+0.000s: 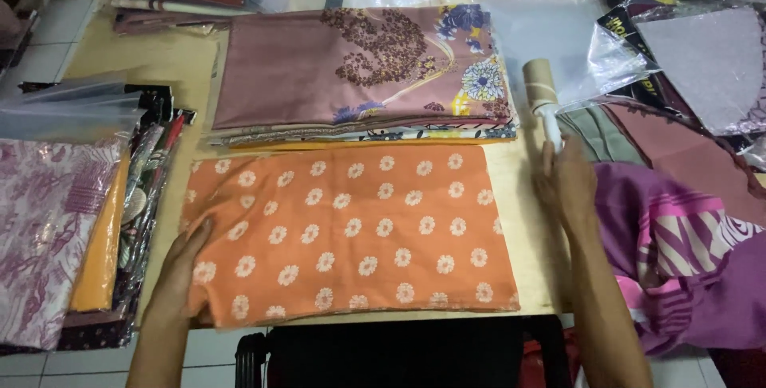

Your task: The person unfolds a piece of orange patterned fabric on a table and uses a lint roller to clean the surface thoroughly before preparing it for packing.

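An orange folded cloth (351,232) with white flower prints lies flat at the table's near edge. My left hand (182,270) rests flat on its lower left corner, fingers spread. My right hand (565,181) is at the cloth's right side, fingers on the white handle of a lint roller (542,97) that lies on the table pointing away from me. Behind the orange cloth sits a stack of folded cloths topped by a mauve floral one (359,65).
Piles of packaged fabrics (72,212) fill the left side. Clear plastic bags (550,29) lie at the back right. Purple and pink cloth (686,252) and other fabrics crowd the right. The wooden table (159,57) shows between them.
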